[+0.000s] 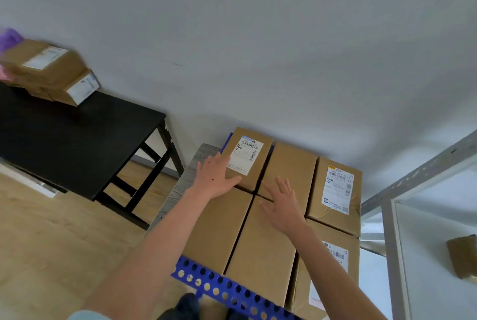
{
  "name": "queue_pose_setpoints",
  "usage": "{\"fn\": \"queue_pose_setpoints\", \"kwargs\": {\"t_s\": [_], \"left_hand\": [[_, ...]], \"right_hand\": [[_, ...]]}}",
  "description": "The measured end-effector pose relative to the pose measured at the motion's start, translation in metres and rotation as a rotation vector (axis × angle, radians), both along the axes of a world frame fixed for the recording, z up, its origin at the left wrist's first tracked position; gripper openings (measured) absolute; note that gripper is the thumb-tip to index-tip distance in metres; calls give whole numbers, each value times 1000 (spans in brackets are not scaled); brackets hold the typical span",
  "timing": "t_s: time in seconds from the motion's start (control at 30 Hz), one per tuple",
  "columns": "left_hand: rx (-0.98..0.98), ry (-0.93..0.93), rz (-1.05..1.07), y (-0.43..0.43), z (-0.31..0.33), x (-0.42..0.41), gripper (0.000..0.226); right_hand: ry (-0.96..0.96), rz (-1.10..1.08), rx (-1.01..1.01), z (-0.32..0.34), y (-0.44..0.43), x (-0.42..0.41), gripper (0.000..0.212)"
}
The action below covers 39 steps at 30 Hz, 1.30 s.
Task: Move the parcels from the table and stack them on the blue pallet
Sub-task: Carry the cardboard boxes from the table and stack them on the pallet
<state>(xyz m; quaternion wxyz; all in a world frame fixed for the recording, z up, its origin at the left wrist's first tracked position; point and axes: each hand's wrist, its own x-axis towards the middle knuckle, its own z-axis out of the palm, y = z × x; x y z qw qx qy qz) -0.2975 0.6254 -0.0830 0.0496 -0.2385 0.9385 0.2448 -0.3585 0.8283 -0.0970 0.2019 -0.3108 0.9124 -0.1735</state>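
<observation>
Six brown parcels packed edge to edge in two rows on the blue pallet by the wall. Left hand spread flat, fingers open, resting on the far-left labelled parcel. Right hand likewise open, palm down across the seam between the middle far parcel and near parcel, gripping nothing. Further parcels stacked on the black bench at left, well apart.
</observation>
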Motion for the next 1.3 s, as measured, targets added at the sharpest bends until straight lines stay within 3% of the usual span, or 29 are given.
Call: {"fn": "queue_pose_setpoints", "kwargs": {"t_s": [0.1, 0.2, 0.37, 0.67, 0.9, 1.3], "left_hand": [[156, 85, 29, -7, 14, 40, 43], [138, 205, 71, -21, 27, 77, 29], [88, 353, 139, -56, 53, 133, 26], [57, 421, 272, -158, 74, 258, 11], [-3, 494, 397, -234, 101, 338, 16], [18, 518, 570, -338, 101, 373, 15]], "right_hand": [[-56, -2, -59, 16, -23, 9, 51], [-104, 14, -131, 31, -49, 24, 42], [-81, 11, -217, 52, -98, 56, 36], [-155, 138, -309, 87, -222, 150, 29], [-142, 294, -344, 102, -331, 225, 26], [-145, 397, -287, 97, -460, 248, 22]]}}
